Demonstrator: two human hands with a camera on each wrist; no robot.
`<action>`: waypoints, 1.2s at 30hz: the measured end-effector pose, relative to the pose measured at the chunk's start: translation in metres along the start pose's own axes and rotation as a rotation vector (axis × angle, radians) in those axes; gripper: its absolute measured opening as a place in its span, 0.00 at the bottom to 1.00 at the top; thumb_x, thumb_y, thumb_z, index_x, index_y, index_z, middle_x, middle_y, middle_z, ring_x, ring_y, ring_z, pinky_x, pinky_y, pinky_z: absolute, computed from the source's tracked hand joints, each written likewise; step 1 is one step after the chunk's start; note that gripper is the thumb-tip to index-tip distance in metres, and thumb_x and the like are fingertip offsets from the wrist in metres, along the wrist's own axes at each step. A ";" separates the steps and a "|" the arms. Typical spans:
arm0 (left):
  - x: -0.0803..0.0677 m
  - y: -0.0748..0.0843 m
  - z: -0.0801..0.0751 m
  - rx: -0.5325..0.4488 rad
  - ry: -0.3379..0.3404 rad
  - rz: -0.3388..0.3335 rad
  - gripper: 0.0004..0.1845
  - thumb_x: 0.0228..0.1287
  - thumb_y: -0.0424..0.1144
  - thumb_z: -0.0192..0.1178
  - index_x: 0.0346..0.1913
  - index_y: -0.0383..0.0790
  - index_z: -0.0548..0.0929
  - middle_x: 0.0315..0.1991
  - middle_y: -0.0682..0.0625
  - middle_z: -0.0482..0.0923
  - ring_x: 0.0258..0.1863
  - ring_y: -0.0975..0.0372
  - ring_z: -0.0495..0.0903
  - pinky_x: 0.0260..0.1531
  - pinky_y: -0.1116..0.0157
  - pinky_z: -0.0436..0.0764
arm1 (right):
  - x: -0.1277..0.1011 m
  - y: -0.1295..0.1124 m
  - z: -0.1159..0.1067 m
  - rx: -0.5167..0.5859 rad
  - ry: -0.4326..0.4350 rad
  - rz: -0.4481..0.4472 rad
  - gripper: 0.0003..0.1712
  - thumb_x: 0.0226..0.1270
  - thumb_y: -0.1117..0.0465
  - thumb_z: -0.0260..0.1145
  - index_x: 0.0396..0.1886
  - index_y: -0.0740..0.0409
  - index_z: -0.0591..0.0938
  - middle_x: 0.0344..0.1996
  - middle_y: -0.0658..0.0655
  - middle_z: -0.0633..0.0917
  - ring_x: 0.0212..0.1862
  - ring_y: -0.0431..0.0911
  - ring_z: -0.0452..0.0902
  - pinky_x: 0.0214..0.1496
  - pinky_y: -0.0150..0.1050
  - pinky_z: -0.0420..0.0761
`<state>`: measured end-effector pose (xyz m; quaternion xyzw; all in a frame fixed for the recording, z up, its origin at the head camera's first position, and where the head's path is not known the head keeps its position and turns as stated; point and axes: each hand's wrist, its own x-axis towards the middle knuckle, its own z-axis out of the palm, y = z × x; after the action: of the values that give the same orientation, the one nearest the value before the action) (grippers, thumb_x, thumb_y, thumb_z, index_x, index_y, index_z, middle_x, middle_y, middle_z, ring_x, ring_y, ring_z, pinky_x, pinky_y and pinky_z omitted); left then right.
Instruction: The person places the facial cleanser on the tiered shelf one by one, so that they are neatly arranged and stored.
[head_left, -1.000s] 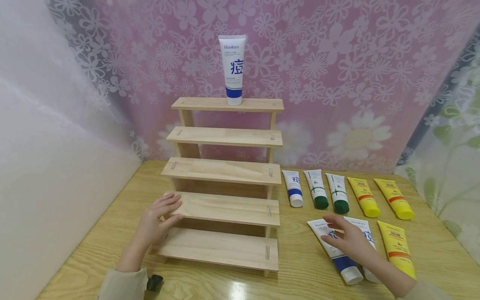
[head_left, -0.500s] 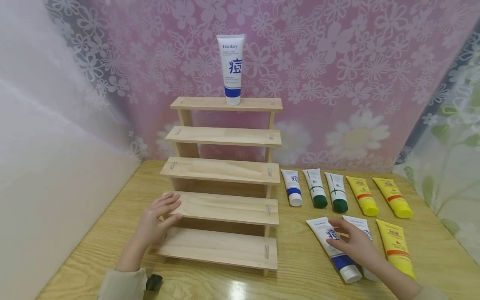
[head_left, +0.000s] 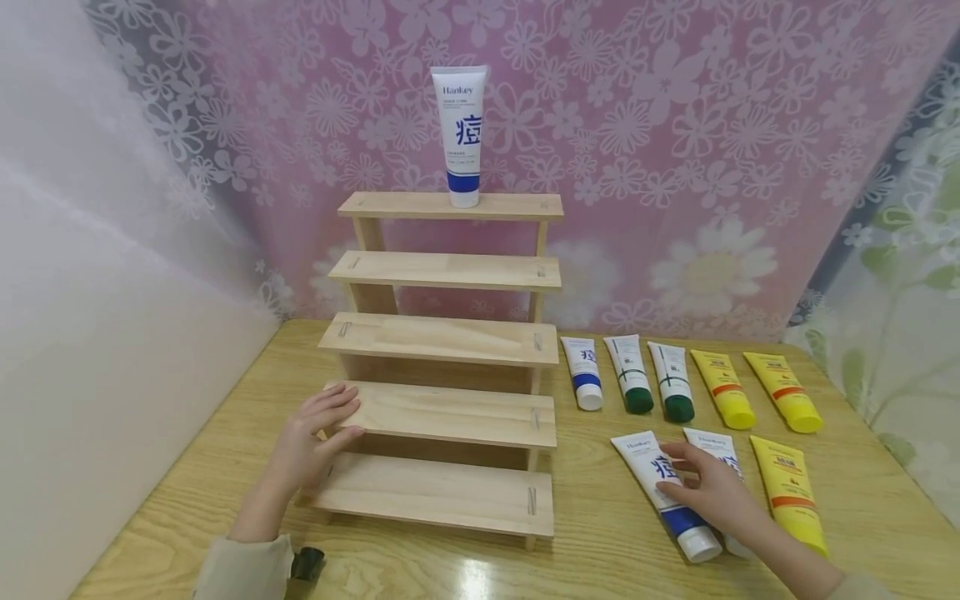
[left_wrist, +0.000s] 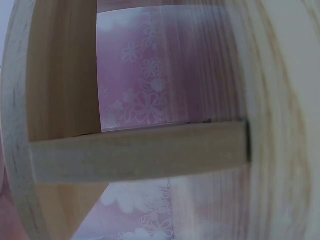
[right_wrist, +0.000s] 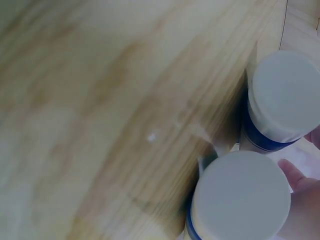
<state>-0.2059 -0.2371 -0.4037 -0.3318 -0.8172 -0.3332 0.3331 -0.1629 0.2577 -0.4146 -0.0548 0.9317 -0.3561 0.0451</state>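
Observation:
On the left, my left hand (head_left: 311,437) holds the end of the second-lowest board of a stepped wooden display stand (head_left: 442,417). Its fingers lie over the board and the thumb is at the front edge. My right hand (head_left: 712,492) is over a white-and-blue squeeze tube (head_left: 660,500) lying on the table, thumb and fingers parted and bent. A second such tube (head_left: 716,446) lies partly hidden under that hand. Both tubes' white caps, the upper cap (right_wrist: 287,95) and lower cap (right_wrist: 240,195), are close in the right wrist view; contact with the fingers cannot be told.
One white-and-blue tube (head_left: 461,133) stands cap-down on the top board. Behind the right hand lies a row with a smaller white-and-blue tube (head_left: 582,371), green-capped tubes (head_left: 630,373) and yellow tubes (head_left: 722,387). Another yellow tube (head_left: 789,496) lies right of that hand.
My right hand has shifted slightly rightward and toward me over the white-and-blue tube. The left hand has stayed on the stand, and the tubes have kept their places.

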 end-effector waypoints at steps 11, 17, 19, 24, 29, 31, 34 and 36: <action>0.000 0.000 0.000 0.012 0.001 0.008 0.20 0.35 0.37 0.63 0.36 0.32 0.77 0.41 0.44 0.72 0.44 0.52 0.66 0.48 0.65 0.62 | 0.002 0.002 0.002 -0.065 -0.051 0.060 0.37 0.41 0.46 0.61 0.48 0.64 0.64 0.41 0.63 0.71 0.40 0.52 0.69 0.36 0.44 0.72; 0.000 0.001 0.001 0.015 0.001 0.008 0.20 0.35 0.38 0.63 0.36 0.32 0.77 0.40 0.43 0.72 0.44 0.51 0.66 0.47 0.64 0.63 | 0.003 0.000 0.000 -0.097 -0.082 0.086 0.41 0.39 0.44 0.61 0.48 0.68 0.64 0.37 0.64 0.73 0.37 0.53 0.70 0.34 0.45 0.72; 0.000 0.001 0.001 0.016 0.002 0.009 0.20 0.35 0.37 0.63 0.36 0.32 0.77 0.40 0.43 0.72 0.44 0.51 0.66 0.47 0.64 0.63 | 0.004 0.000 0.000 -0.129 -0.099 0.078 0.42 0.39 0.43 0.60 0.47 0.71 0.64 0.36 0.65 0.74 0.36 0.52 0.70 0.33 0.44 0.73; 0.002 0.002 0.000 -0.012 0.003 0.011 0.19 0.35 0.35 0.63 0.36 0.31 0.77 0.40 0.42 0.72 0.44 0.50 0.65 0.47 0.62 0.62 | 0.007 0.000 -0.001 -0.160 -0.133 0.094 0.44 0.38 0.42 0.60 0.47 0.73 0.63 0.34 0.64 0.74 0.35 0.52 0.70 0.32 0.45 0.72; 0.002 0.002 -0.001 -0.018 -0.001 0.006 0.19 0.34 0.35 0.64 0.36 0.31 0.77 0.40 0.42 0.72 0.44 0.50 0.65 0.47 0.62 0.62 | 0.009 -0.004 -0.003 -0.142 -0.168 0.164 0.45 0.36 0.42 0.62 0.48 0.72 0.63 0.36 0.63 0.73 0.36 0.51 0.69 0.33 0.45 0.72; 0.002 0.002 -0.002 -0.013 -0.005 0.003 0.19 0.34 0.34 0.64 0.36 0.31 0.77 0.40 0.42 0.72 0.44 0.50 0.65 0.48 0.62 0.62 | 0.010 -0.006 -0.003 -0.146 -0.182 0.170 0.45 0.36 0.42 0.62 0.48 0.72 0.63 0.36 0.63 0.73 0.36 0.51 0.69 0.33 0.45 0.71; 0.002 0.002 -0.002 -0.008 -0.009 -0.003 0.19 0.34 0.34 0.64 0.36 0.31 0.77 0.40 0.42 0.72 0.44 0.51 0.65 0.48 0.62 0.62 | 0.011 -0.008 -0.004 -0.156 -0.197 0.167 0.46 0.36 0.42 0.62 0.49 0.72 0.61 0.36 0.62 0.73 0.35 0.49 0.69 0.33 0.45 0.71; 0.002 0.002 -0.002 -0.010 -0.007 -0.003 0.19 0.33 0.34 0.64 0.36 0.31 0.77 0.40 0.42 0.72 0.44 0.50 0.65 0.47 0.62 0.63 | 0.012 -0.008 -0.004 -0.166 -0.201 0.165 0.47 0.35 0.42 0.62 0.50 0.71 0.60 0.35 0.61 0.73 0.34 0.48 0.68 0.33 0.44 0.71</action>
<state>-0.2044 -0.2371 -0.4007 -0.3334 -0.8173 -0.3368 0.3278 -0.1749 0.2524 -0.4071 -0.0172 0.9501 -0.2656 0.1626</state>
